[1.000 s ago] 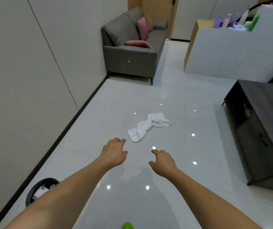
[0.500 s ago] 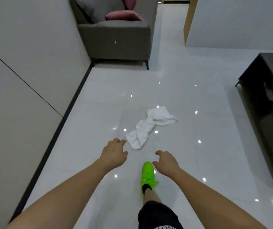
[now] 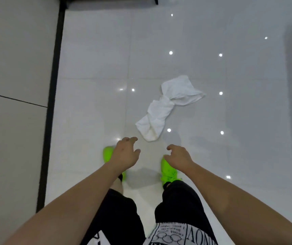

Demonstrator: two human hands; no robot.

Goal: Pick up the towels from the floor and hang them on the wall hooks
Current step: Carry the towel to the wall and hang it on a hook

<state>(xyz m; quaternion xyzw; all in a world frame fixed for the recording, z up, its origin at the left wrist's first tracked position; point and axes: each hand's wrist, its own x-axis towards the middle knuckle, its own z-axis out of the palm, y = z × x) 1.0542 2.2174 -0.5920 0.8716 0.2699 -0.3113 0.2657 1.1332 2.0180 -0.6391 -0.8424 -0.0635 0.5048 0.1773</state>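
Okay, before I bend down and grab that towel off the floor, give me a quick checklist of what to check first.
1. Towel within sight, lying crumpled on the floor: ok.
2. Left hand free, fingers loosely curled, holding nothing: ok.
3. Right hand free, holding nothing: ok.
4. Hands touching the towel: not ok, both sit short of its near end.
5. Shoes off the towel, so it will lift freely: ok.
6. Wall hooks located for hanging: cannot tell, none show in this view.
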